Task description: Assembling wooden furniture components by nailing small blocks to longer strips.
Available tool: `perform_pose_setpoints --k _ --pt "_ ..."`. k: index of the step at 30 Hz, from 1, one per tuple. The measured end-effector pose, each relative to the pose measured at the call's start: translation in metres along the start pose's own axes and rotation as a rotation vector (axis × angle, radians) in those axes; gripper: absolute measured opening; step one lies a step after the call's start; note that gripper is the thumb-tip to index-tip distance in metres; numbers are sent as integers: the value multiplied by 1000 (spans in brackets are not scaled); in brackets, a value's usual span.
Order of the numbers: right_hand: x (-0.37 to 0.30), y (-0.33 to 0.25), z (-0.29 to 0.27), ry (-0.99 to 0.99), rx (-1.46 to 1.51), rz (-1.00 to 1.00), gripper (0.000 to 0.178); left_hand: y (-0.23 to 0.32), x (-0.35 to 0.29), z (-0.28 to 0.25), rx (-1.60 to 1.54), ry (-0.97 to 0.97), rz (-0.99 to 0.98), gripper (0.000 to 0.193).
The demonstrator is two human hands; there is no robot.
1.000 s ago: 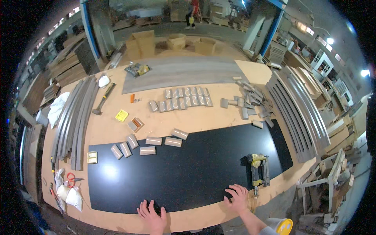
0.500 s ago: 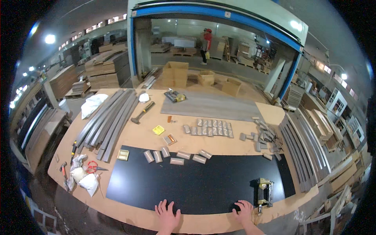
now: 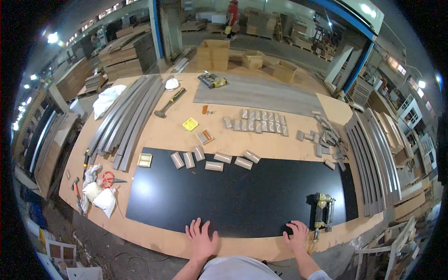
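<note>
My left hand (image 3: 201,239) rests at the near edge of a glossy black panel (image 3: 224,200), fingers spread, holding nothing. Farther right, my right hand (image 3: 296,236) lies at the same edge with its fingers apart. Beside that hand, on the panel's right part, lies a nail gun (image 3: 323,212). Several small grey-brown blocks (image 3: 214,166) with a pale stripe lie along the panel's far edge. At its far left corner is a small pale yellow tray (image 3: 145,160).
Long grey strips (image 3: 126,119) lie on the left, near a hammer (image 3: 170,102). Red-handled scissors (image 3: 112,179) sit by white bags (image 3: 103,200). Rows of small blocks (image 3: 256,122) and a second nail gun (image 3: 212,80) lie farther back. Loose blocks (image 3: 326,135) are piled at right.
The view has tilted down, so the table sits higher in the picture and my forearms show more. Both hands stay at the panel's near edge. The distant person has shifted left in view.
</note>
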State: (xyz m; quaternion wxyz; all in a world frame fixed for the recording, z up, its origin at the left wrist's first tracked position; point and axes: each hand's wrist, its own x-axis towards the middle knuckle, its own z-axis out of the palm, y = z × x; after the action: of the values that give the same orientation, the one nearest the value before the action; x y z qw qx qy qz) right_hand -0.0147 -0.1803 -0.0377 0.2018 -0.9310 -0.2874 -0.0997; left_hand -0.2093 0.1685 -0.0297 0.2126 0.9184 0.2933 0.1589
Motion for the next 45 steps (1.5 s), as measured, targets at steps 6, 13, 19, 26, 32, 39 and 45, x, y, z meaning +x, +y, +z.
perform_pose_setpoints --k 6,13,19,26,32,39,45 --pt "9 -4 6 9 40 99 39 -16 19 -16 -195 -6 -7 38" --pt "100 -81 58 13 333 41 38 -81 79 -47 -130 239 -115 36" --pt "146 -144 94 -119 415 -49 40 -161 163 -83 -95 271 -332 42" --pt "144 -160 96 -238 176 -100 45 -282 253 -128 89 331 -461 55" --pt "161 -181 90 -102 182 -195 32 -326 354 -156 205 301 -456 61" --pt "172 -189 91 -88 87 -176 28 -388 441 -177 334 363 -542 84" --pt "172 -190 95 -94 99 -205 24 -397 474 -175 481 101 -816 89"
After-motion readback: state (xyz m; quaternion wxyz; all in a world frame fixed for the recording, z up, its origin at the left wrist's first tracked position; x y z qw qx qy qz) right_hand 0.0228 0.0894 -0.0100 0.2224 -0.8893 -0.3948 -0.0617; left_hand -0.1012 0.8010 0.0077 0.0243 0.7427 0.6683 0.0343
